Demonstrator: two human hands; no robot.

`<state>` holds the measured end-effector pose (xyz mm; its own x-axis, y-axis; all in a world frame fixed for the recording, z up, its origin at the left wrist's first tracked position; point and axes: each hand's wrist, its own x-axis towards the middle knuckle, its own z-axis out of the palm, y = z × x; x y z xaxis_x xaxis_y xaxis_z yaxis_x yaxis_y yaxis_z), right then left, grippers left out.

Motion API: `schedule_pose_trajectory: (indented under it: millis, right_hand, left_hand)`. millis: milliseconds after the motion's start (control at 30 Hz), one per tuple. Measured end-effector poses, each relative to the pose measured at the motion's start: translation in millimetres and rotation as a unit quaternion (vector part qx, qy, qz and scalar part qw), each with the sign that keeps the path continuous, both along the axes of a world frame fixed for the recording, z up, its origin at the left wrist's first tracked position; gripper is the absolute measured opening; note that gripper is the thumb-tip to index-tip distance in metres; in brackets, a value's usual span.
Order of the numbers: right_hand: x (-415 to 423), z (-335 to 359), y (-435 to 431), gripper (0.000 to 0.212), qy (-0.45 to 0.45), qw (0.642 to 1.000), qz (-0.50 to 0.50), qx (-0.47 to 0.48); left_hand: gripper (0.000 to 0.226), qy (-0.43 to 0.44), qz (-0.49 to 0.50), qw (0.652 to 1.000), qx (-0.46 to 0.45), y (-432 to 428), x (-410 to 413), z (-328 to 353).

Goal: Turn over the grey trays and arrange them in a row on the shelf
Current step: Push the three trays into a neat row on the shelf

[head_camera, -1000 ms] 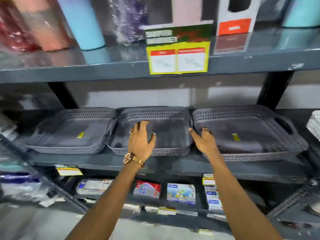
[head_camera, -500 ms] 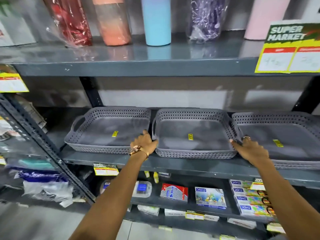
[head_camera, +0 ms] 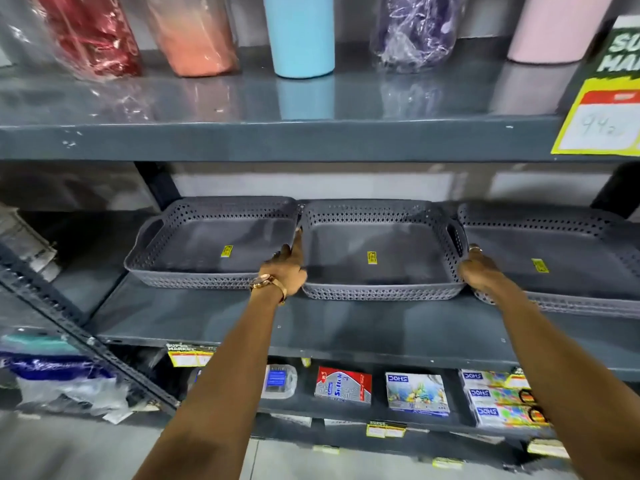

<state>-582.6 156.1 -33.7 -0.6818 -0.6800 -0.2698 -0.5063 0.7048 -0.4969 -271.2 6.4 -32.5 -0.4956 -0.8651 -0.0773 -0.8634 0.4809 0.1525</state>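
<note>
Three grey perforated trays stand open side up in a row on the middle shelf [head_camera: 346,327]. The left tray [head_camera: 194,244] and the right tray [head_camera: 581,271] flank the middle tray [head_camera: 377,258]; each has a small yellow sticker on its floor. My left hand [head_camera: 287,268], with a gold watch on the wrist, grips the middle tray's left wall where it meets the left tray. My right hand [head_camera: 479,271], wearing a ring, holds the middle tray's right wall beside its handle cut-out, against the right tray.
The upper shelf [head_camera: 277,136] carries wrapped bottles: red [head_camera: 93,32], orange [head_camera: 197,36], blue [head_camera: 301,32], purple [head_camera: 412,29], pink [head_camera: 561,26]. A yellow price sign [head_camera: 602,119] hangs at its right. Boxed goods [head_camera: 343,384] fill the lower shelf. A slanted metal upright [head_camera: 69,320] runs at the left.
The view has swung left and closer. My left hand slid from the middle tray's floor to its left wall; my right hand settled on its right wall.
</note>
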Motion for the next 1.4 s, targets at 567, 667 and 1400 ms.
schedule_pose_trajectory:
  millis: [567,667,1400]
  right_hand:
    - [28,-9,52,0.025,0.072,0.997,-0.032,0.01]
    - [35,-13,71,0.024,0.073,0.997,-0.02,0.007]
    - [44,-7,97,0.039,0.103,0.994,0.006,0.019]
  left_hand:
    - [0.075,0.039,0.026,0.998,-0.035,55,19,-7]
    - [0.073,0.053,0.034,0.997,-0.051,70,31,-11]
    - [0.073,0.103,0.092,0.984,-0.109,92,33,-20]
